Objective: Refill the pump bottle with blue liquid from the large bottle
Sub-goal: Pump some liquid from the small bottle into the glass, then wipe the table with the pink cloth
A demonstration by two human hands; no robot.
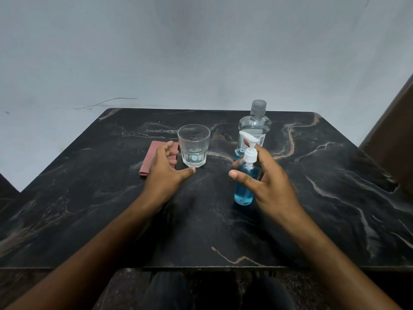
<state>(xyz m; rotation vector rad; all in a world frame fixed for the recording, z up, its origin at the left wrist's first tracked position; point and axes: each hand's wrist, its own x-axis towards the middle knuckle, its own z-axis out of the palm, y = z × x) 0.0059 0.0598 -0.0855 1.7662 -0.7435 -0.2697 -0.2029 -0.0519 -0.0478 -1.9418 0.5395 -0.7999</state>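
Observation:
A small pump bottle point(244, 189) holding blue liquid, with a white pump head, stands upright right of the table's middle. Behind it stands the large clear bottle point(254, 125) with a grey cap; only a little blue liquid shows near its base. My right hand point(267, 182) is spread around the pump bottle, thumb in front and fingers behind, and I cannot tell whether it touches. My left hand point(166, 170) hovers with fingers apart just left of an empty glass, holding nothing.
A clear tumbler point(194, 145) stands left of the bottles on the dark marble table point(335, 198). A folded reddish cloth point(150, 158) lies behind my left hand. A grey wall rises beyond the table's far edge; a brown panel stands at the right.

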